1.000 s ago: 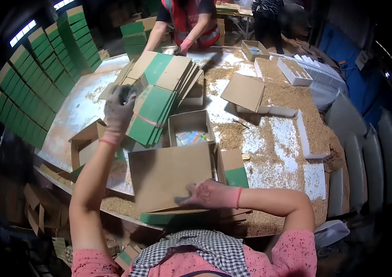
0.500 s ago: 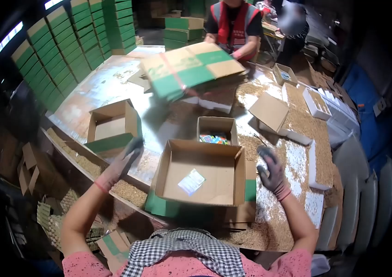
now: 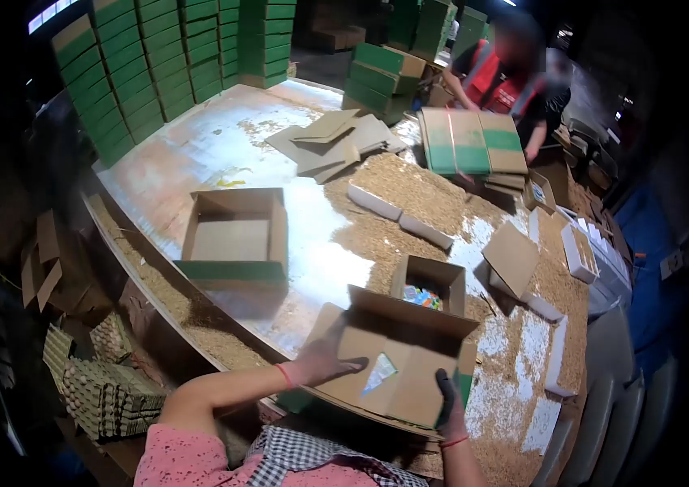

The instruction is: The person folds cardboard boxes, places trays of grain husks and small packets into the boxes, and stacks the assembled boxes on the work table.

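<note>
A brown cardboard box [image 3: 411, 399] with green on its outside lies before me, its back wall raised and its left and near sides slanted outward. Inside rests a small white and green packet [image 3: 379, 373]. My left hand [image 3: 324, 364], gloved, lies over the left panel with its fingers stretched toward the packet. At the box's near right corner, my gloved right hand [image 3: 448, 403] grips the edge; part of its fingers is hidden. Just behind stands a smaller carton [image 3: 458, 290] holding colourful packets [image 3: 422, 297].
An open box [image 3: 286, 235] sits on the table to the left. Flat cardboard pieces [image 3: 336, 138] and husk-filled white trays [image 3: 425, 230] lie farther back. Stacked green boxes [image 3: 161, 65] line the back left. Across the table a person [image 3: 497, 79] handles a strapped cardboard bundle [image 3: 466, 142].
Both my hands have come onto the box, whose sides now lean outward. My view has shifted. The other person has carried the cardboard bundle to the right side of the table.
</note>
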A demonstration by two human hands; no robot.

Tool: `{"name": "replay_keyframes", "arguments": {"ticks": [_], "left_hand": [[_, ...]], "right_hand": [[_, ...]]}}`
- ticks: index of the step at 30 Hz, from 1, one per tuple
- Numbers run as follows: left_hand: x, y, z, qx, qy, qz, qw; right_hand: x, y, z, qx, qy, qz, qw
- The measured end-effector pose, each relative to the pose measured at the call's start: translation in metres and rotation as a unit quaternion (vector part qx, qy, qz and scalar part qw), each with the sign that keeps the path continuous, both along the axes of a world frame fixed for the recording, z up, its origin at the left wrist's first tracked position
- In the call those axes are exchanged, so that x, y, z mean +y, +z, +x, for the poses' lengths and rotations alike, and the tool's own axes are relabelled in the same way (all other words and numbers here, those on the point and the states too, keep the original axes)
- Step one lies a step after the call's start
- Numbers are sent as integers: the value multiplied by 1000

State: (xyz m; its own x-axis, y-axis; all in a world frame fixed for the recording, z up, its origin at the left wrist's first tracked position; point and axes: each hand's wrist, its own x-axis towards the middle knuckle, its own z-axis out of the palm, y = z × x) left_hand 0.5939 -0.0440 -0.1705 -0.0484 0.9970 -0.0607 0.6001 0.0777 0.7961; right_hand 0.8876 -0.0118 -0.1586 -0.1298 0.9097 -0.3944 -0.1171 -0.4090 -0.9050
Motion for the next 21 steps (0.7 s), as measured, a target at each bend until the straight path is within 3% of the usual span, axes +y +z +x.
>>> {"name": "replay_keyframes", "arguments": {"ticks": [2, 4, 6, 8, 10, 12, 14, 16, 17, 19, 20, 21], "left_hand": [[7, 4, -17, -18, -23, 55, 998], [14, 33, -58, -337, -48, 185, 922], [-7, 39, -120, -217, 154, 347, 899], [-38, -15, -216, -233, 288, 317, 873], [-66, -82, -306, -272, 296, 265, 877], [-70, -123, -335, -283, 257, 253, 889], [-65, -96, -318, -352, 262, 214, 873], [-54, -114, -320, -242, 265, 291, 887], [-55, -113, -312, -304, 318, 239, 866], [-57, -145, -308, -284, 301, 288, 864], [-58, -159, -309, -235, 325, 283, 871], [-59, -157, -311, -235, 321, 281, 873]], "right_hand": [[20, 43, -13, 87, 38, 28, 995], [54, 64, -19, 147, 62, 99, 982], [92, 78, -40, 145, 103, 187, 966], [164, 38, -64, 219, 110, 216, 945], [239, -17, -99, 310, 99, 143, 935], [230, 4, -174, 309, 200, 124, 922], [223, -14, -247, 182, 247, 102, 946], [196, -19, -316, 131, 247, -17, 960], [187, -43, -335, -9, 320, 231, 919], [158, -49, -385, -18, 316, 266, 911], [137, -20, -409, 114, 248, 52, 961], [129, -6, -414, 110, 259, 63, 958]]}}
